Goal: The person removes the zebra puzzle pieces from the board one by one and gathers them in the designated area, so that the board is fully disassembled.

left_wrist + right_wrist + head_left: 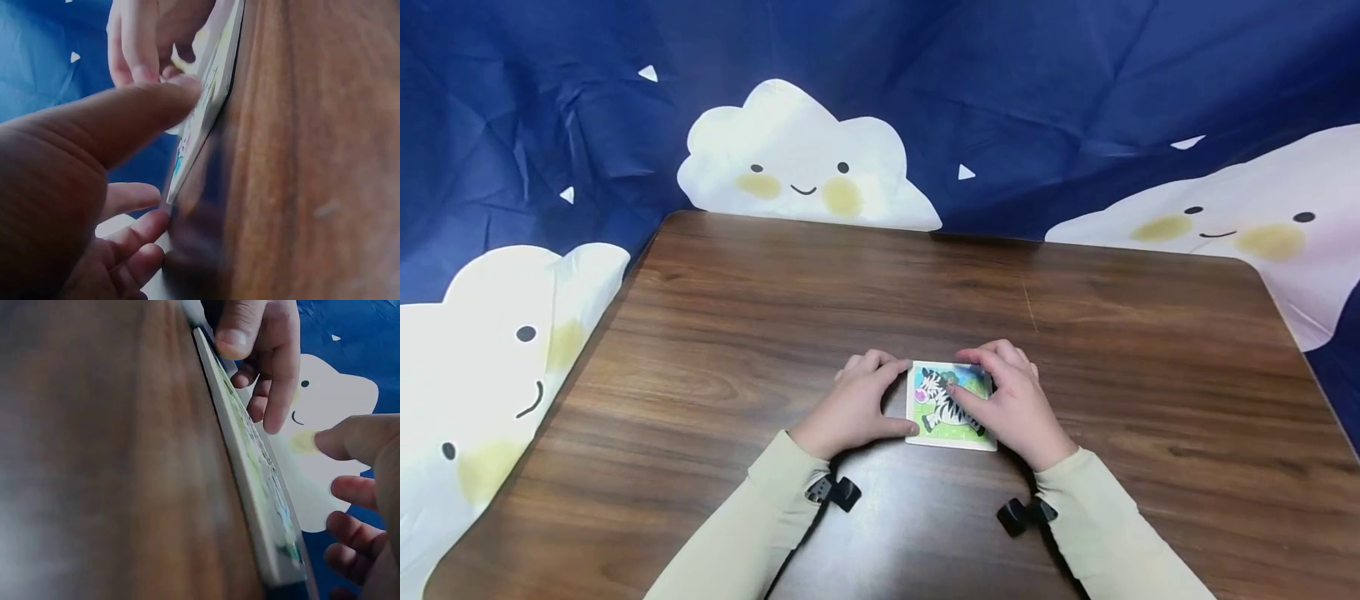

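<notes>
2 hands at 1 small square board, and here's how it stands: the zebra board lies flat on the desk, pale rim showing. The left hand is spread in a wide C along the board's left side, thumb tip at the near corner, forefinger tip at the far; any squeeze there, I can't tell. And the right hand, fingers parted, pinching nothing, thumb poised above the zebra, with a gap beneath it in the right wrist view.

Now, the danger! That desk looks smooth and shiny, so a shove from the right could skid the board, I'd say, with just the left fingertips to check it. Lean hard on 1 corner and the opposite edge might tip up. Bring that right thumb down too flat and it could slide over the picture, catching no edge. If the zebra is made of loose pieces, which I can't make out, a jolt could scatter them. And the right hand covers part of the right edge, so a crooked grip there could go unnoticed!
</notes>
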Motion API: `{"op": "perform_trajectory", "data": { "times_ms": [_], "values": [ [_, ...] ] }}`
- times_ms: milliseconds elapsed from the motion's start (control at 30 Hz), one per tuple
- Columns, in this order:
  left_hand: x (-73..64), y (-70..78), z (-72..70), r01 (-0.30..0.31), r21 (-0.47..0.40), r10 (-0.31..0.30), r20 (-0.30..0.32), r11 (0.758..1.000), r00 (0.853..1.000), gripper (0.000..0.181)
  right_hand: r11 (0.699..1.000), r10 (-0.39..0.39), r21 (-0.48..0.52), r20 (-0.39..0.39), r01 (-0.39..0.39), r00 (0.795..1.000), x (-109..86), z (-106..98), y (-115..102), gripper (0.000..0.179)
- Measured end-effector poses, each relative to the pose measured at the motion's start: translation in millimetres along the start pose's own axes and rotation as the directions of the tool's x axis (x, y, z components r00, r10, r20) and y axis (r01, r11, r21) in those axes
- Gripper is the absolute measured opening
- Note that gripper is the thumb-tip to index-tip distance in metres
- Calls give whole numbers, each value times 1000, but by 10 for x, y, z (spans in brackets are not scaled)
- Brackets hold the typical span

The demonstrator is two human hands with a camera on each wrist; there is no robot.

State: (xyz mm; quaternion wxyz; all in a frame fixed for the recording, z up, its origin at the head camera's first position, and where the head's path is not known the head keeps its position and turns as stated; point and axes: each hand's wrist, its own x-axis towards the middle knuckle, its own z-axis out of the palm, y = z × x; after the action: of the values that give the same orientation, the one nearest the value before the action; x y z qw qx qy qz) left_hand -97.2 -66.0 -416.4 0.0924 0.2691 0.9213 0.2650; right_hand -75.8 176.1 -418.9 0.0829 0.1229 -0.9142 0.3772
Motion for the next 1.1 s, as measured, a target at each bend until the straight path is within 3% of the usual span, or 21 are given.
{"op": "perform_trajectory", "data": {
  "times_ms": [300, 800, 1100],
  "values": [
    [33, 3, -4, -4, 48, 2, 38, 999, 999, 83, 985, 5, -168, 214, 32, 977, 230, 101, -72, 37],
    [46, -1, -13, -6, 69, 3, 40, 998, 999, 82, 991, 55, -136, 251, -21, 966, 312, 130, -129, 26],
    [42, -11, -17, -1, 58, -1, 37, 998, 999, 83, 997, -7, -76, 245, 26, 970, 311, 144, -121, 26]
  ]
}}
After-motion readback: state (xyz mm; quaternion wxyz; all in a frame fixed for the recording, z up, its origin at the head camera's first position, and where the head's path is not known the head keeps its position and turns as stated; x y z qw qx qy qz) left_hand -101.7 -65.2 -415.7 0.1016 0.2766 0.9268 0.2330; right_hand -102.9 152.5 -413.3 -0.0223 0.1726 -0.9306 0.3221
